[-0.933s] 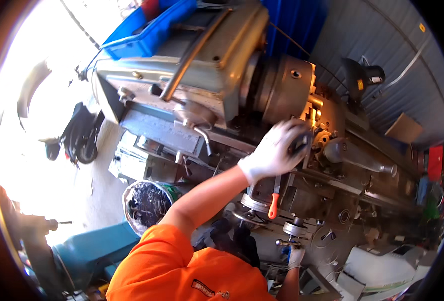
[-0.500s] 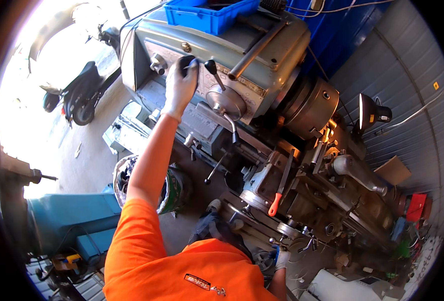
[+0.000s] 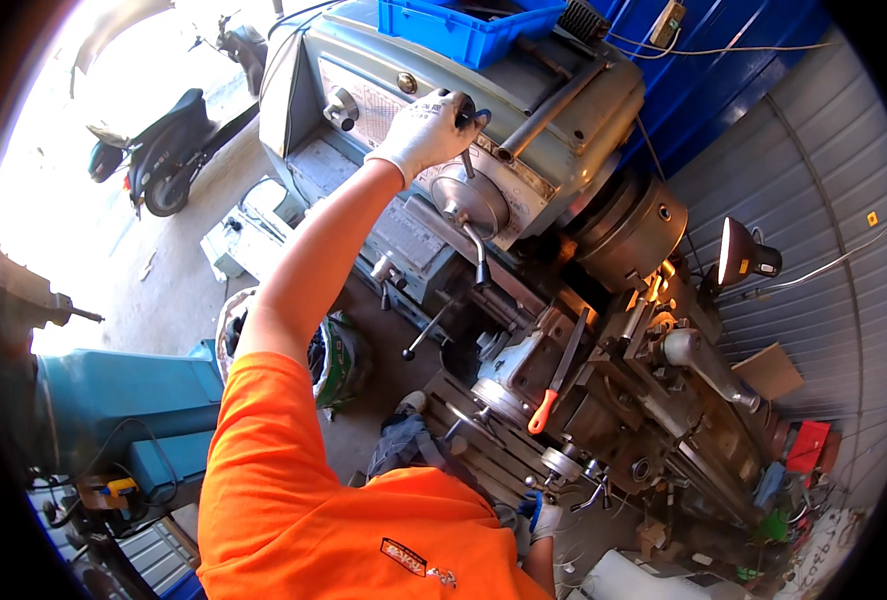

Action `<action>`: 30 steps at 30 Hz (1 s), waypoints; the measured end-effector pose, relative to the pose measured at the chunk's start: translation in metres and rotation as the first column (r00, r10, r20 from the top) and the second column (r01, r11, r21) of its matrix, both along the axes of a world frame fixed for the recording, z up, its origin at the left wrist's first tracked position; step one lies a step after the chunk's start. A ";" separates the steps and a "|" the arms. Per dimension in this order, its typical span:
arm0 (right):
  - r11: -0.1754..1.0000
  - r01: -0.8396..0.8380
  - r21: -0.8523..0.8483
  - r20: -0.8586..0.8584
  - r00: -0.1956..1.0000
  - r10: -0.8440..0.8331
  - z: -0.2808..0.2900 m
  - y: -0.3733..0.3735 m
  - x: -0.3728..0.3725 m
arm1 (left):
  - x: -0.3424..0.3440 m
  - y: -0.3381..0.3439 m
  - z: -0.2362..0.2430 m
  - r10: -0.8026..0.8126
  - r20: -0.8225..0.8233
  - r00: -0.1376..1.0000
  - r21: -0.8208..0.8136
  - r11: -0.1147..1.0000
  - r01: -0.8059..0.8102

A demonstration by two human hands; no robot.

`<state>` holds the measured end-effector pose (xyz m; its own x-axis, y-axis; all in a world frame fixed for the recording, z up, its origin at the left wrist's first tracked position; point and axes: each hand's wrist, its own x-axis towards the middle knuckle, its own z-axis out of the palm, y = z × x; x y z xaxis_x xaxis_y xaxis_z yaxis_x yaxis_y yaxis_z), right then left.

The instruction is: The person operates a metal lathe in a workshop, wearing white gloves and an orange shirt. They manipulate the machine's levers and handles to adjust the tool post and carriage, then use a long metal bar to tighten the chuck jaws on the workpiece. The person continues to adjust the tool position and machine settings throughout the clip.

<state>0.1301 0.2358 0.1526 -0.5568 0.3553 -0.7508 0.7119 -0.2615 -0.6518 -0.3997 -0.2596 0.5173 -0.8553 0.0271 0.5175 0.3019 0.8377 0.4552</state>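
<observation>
My left hand (image 3: 425, 132), in a white glove with dark fingertips, is closed round the black knob of a gear lever (image 3: 467, 163) on the lathe's headstock (image 3: 363, 45). Just below it is a round dial (image 3: 471, 200) with its own black-tipped handle (image 3: 481, 270). Low in the picture, my right hand (image 3: 545, 517), in a white and blue glove, has its fingers curled by the ball-ended crank (image 3: 533, 483) at the carriage. What those fingers close on is hidden. A file with an orange handle (image 3: 541, 411) lies on the carriage.
A blue bin (image 3: 463, 38) stands on the headstock. The chuck (image 3: 628, 225) and a lit work lamp (image 3: 738, 252) are on the right. At the left are a teal machine (image 3: 128, 400), a sack (image 3: 335, 370) and a parked scooter (image 3: 168, 150).
My left hand has moved right from beside a dark part of the headstock panel onto the gear lever. My right hand stays low by the crank. The view has shifted slightly.
</observation>
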 end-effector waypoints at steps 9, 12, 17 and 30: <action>0.999 0.046 -0.029 0.002 0.999 -0.046 0.022 -0.010 -0.010 | 0.015 -0.003 -0.042 0.079 -0.148 0.986 0.594 0.804 0.025; 0.999 0.026 -0.021 -0.002 1.000 -0.026 0.023 -0.012 -0.012 | 0.027 -0.014 -0.116 0.106 0.021 0.994 0.824 0.562 -0.077; 0.996 0.069 0.056 0.062 0.995 -0.073 0.044 -0.025 -0.022 | 0.084 0.034 -0.192 -0.113 0.386 0.916 0.781 0.568 -0.259; 0.997 0.072 0.027 0.005 0.997 -0.072 0.046 -0.032 -0.021 | 0.084 0.129 -0.205 -0.420 0.469 0.777 0.883 0.186 -0.432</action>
